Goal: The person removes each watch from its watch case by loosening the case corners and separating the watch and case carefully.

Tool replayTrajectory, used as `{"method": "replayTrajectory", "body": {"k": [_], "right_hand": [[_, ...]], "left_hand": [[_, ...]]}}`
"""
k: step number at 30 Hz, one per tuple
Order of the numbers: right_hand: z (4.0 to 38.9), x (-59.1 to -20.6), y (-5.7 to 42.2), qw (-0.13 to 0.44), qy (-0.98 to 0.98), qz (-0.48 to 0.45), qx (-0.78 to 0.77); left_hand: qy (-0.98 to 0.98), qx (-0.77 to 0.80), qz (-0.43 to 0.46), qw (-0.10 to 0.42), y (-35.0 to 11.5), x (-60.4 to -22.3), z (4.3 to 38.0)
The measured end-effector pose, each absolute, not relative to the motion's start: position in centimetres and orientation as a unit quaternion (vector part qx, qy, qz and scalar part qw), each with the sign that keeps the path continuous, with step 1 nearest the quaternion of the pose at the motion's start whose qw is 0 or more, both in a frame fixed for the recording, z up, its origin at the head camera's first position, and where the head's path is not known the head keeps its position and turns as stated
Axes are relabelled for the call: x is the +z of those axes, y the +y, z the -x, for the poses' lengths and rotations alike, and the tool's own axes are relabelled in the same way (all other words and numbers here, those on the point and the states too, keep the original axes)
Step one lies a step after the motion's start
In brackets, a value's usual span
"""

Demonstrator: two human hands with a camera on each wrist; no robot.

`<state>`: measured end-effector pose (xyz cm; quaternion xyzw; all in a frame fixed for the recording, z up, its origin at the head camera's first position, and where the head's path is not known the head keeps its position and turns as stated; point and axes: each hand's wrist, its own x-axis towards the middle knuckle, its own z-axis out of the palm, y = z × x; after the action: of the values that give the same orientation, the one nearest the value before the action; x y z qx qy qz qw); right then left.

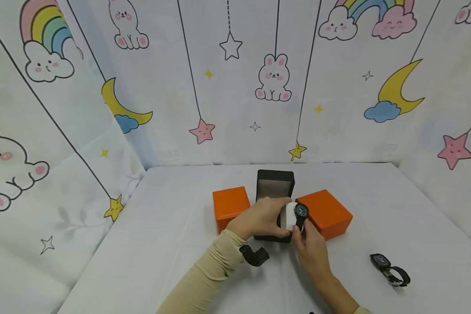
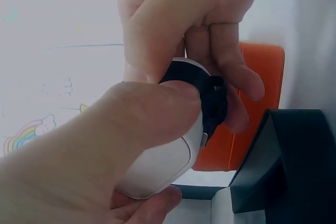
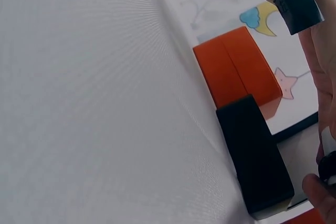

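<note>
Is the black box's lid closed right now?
No, the head view shows the black box open, its lid standing upright beyond the left hand.

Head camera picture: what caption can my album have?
Left hand grips a white cushion, right hand holds its black watch, near an open black box.

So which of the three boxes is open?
The black box in the middle: its lid stands raised. The left orange box and the right orange box are both closed.

Wht tbl [image 1: 180, 235] w/ 3 boxes [image 1: 323, 211], watch [image 1: 381, 261]
</note>
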<state>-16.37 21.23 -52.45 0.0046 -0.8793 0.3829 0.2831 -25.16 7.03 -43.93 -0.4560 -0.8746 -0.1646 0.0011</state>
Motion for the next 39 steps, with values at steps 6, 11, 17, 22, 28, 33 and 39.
{"method": "replayTrajectory", "body": {"k": [6,11,17,22,28,33,39], "right_hand": [[16.3,-52.1,21.3,0.27,-0.885,0.003,0.38],[16.5,-52.1,21.6,0.31,-0.881,-0.024,0.356],[16.7,-52.1,22.0,0.332,-0.876,-0.056,0.345],[16.6,-52.0,22.0,0.333,-0.866,-0.061,0.367],[16.5,-52.0,21.9,0.33,-0.862,-0.066,0.379],[16.5,-52.0,21.8,0.328,-0.86,-0.068,0.384],[16.5,-52.0,21.7,0.323,-0.855,-0.075,0.399]], "left_hand": [[-0.872,-0.171,0.459,-0.011,7.0,-44.1,25.3],[-0.859,-0.196,0.473,-0.022,6.7,-44.5,25.8],[-0.847,-0.215,0.485,-0.026,6.3,-44.6,26.2],[-0.838,-0.227,0.495,-0.03,6.0,-44.7,26.5],[-0.833,-0.237,0.499,-0.039,5.8,-45.1,26.9],[-0.827,-0.24,0.507,-0.037,5.7,-45.4,27.2],[-0.823,-0.246,0.511,-0.042,5.4,-45.4,27.4]]}}
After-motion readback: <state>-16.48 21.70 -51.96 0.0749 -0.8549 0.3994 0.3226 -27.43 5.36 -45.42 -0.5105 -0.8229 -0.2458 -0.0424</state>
